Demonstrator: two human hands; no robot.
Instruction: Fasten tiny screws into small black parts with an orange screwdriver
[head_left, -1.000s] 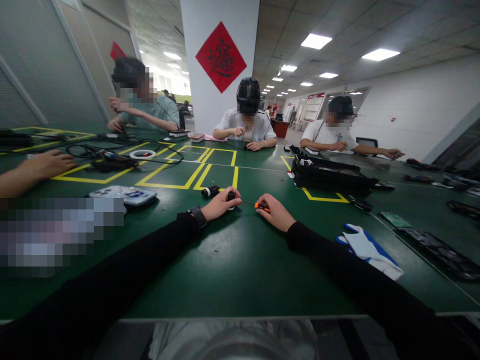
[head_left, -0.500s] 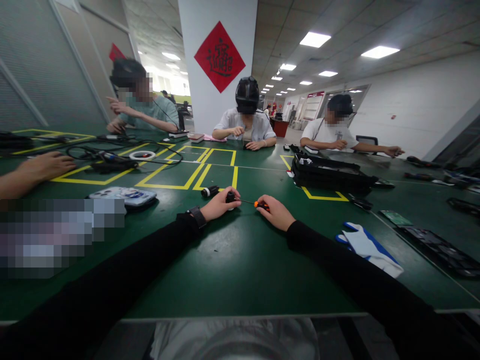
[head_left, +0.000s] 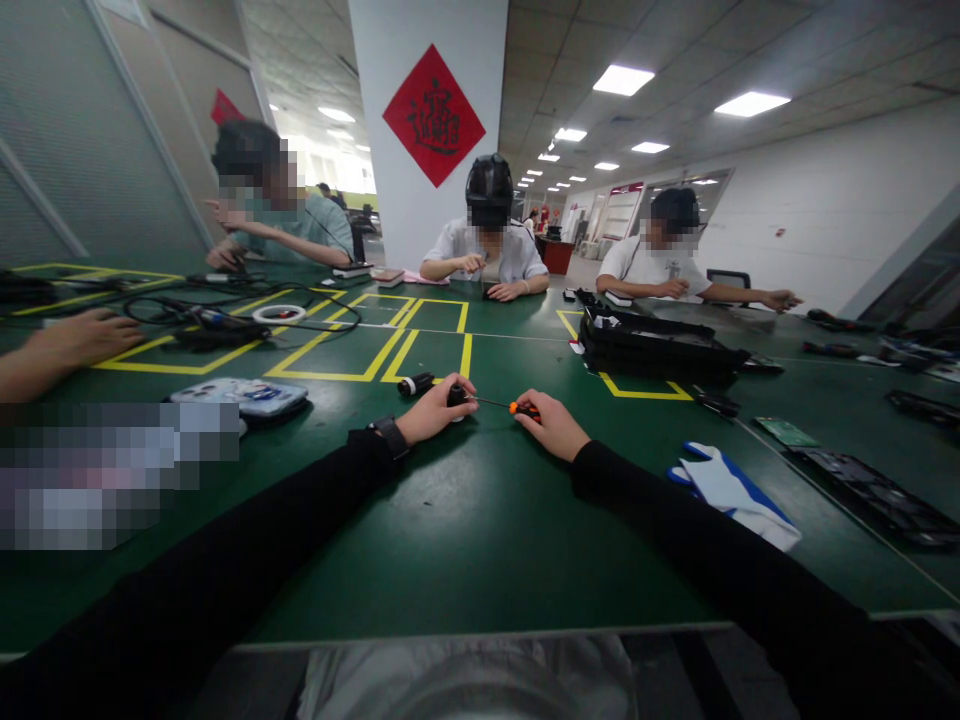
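My left hand (head_left: 439, 411) is closed round a small black cylindrical part (head_left: 456, 395) above the green table (head_left: 480, 540). My right hand (head_left: 553, 424) grips an orange-and-black screwdriver (head_left: 525, 411) by its handle. The thin shaft points left and its tip reaches the black part at my left fingers; the exact contact is too small to tell. Just behind my left hand lies another black cylindrical piece with a white end (head_left: 415, 384).
A phone-like case (head_left: 259, 396) and cables (head_left: 217, 318) are on the left, near another person's hand (head_left: 97, 338). Black housings (head_left: 660, 345), a white-blue glove (head_left: 739, 492) and a black frame (head_left: 877, 490) lie on the right. Three people sit opposite.
The whole view has shifted slightly. My hands keep the same hold on the black part and the screwdriver, with hardly any movement.
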